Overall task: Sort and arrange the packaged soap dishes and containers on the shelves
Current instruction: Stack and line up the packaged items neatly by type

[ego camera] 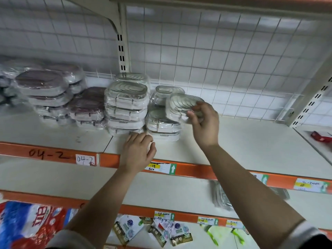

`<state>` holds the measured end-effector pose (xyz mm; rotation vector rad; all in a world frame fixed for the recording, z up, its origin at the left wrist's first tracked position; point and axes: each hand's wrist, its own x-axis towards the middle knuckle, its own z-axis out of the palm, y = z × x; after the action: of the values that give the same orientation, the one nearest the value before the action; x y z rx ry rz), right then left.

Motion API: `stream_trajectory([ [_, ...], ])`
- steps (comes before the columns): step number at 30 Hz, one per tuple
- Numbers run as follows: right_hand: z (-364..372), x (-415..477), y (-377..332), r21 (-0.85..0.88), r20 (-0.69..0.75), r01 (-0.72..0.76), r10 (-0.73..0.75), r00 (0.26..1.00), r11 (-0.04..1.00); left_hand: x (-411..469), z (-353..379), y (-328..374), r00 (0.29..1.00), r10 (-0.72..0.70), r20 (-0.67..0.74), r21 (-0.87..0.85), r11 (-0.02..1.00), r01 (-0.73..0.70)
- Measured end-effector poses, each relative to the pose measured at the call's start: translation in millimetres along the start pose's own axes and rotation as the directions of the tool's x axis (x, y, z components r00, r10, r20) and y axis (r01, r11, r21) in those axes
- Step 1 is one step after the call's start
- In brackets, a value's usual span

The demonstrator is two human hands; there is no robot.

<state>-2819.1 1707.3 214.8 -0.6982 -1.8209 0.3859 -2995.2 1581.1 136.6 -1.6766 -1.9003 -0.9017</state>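
Plastic-wrapped and pale, a white soap dish [181, 105] sat tilted in the person's right hand [203, 121], thumb beneath and fingers curled over its near end. It was held up above the shelf [251, 144], just beside and slightly over the short stack [162, 124] of the same white dishes. To the left of that stood a taller white stack [125, 108], four or so high, with another dish behind its top. Further left were two piles of brown-lidded dishes [43, 92], also in clear wrap, the nearer one lower than the far one.

The left hand [139, 151] rested on the shelf's front edge, right below the foot of the taller stack, its fingers loosely bent and gripping nothing that I could see. Along the orange rail [53, 151] someone had written "04-2", repeated on a small white label [85, 159]. A wire grid [215, 60] backed the shelf, and a small red packet [320, 136] lay well off to the right.
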Motion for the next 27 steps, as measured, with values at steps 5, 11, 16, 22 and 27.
stream_trajectory([
  [5,30.8,15.4,-16.6,-0.083,0.122,-0.009,0.019,0.992,0.996,-2.7,0.3,0.1,1.000,0.004,-0.001,0.024,1.000,-0.004],
  [11,57.4,14.7,-19.3,-0.191,0.297,-0.091,0.146,0.944,0.977,-0.9,-3.8,2.9,0.999,-0.018,0.047,0.039,0.999,0.016],
  [16,41.2,14.6,-10.2,-0.215,0.371,0.003,0.079,0.925,0.977,-1.6,-3.8,1.8,0.998,-0.016,0.062,0.051,0.999,0.013],
  [22,-3.1,-12.1,-1.3,-0.200,0.300,-0.050,0.109,0.948,0.979,2.7,-8.6,11.0,0.997,-0.009,0.070,0.035,0.999,0.007],
  [27,-61.7,-45.2,17.7,-0.253,0.237,-0.113,0.174,0.956,0.961,-8.4,-5.6,64.2,0.996,-0.002,0.093,-0.034,0.999,0.005],
])
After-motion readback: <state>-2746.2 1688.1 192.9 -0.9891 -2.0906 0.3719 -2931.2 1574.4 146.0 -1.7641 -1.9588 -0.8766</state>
